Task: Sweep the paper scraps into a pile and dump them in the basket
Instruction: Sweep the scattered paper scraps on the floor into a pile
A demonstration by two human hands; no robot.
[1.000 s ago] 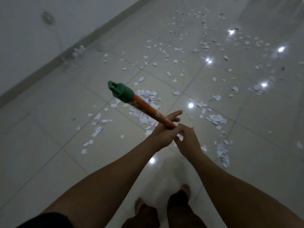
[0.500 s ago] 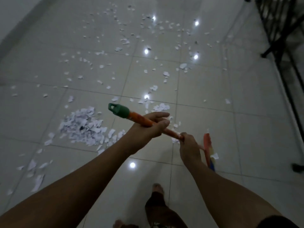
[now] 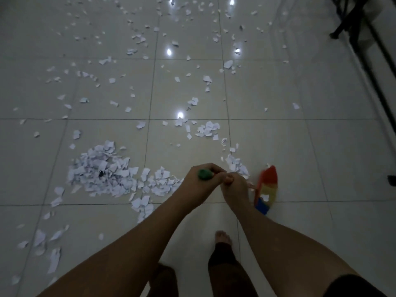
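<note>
The left hand (image 3: 200, 183) and right hand (image 3: 235, 188) curl round the green-capped orange broom handle (image 3: 204, 174), setting its rainbow bristle head (image 3: 267, 185) right of the white paper-scrap pile (image 3: 102, 170), likely to drag stragglers in.

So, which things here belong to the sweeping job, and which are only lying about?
Job: orange-handled broom with red-yellow-blue bristles, gripped by left hand and right hand; pile of white paper scraps; scattered white scraps.
Lying about: black metal frame legs; small dark object.
</note>
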